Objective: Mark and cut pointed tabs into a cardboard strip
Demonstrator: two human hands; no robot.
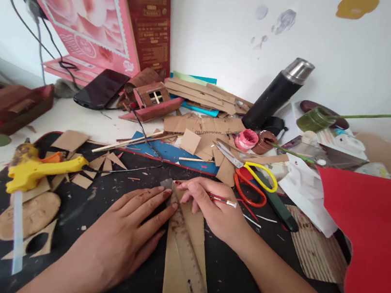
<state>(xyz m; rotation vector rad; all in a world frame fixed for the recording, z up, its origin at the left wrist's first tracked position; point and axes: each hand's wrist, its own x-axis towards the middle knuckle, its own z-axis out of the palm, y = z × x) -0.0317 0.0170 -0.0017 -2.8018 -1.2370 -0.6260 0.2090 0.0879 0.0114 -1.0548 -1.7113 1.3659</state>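
Observation:
A strip of brown cardboard (174, 290) lies lengthwise on the black mat in front of me. Across it, at a slant, rests a clear, stained ruler (189, 253). My left hand (132, 225) lies flat with fingers stretched out, the fingertips pressing on the ruler's upper left edge. In my right hand (212, 207) a red pencil (222, 199) is pinched, its tip close to the far end of the ruler and cardboard. The fingers partly hide that tip.
Left of my hands lies a yellow glue gun (33, 171) with a cable. Beyond them are scissors (251, 169), cardboard scraps (191, 141), open paint jars (246, 139) and a black thermos (276, 97). Red sheet (370, 231) stands at the right; a phone (101, 88) lies back left.

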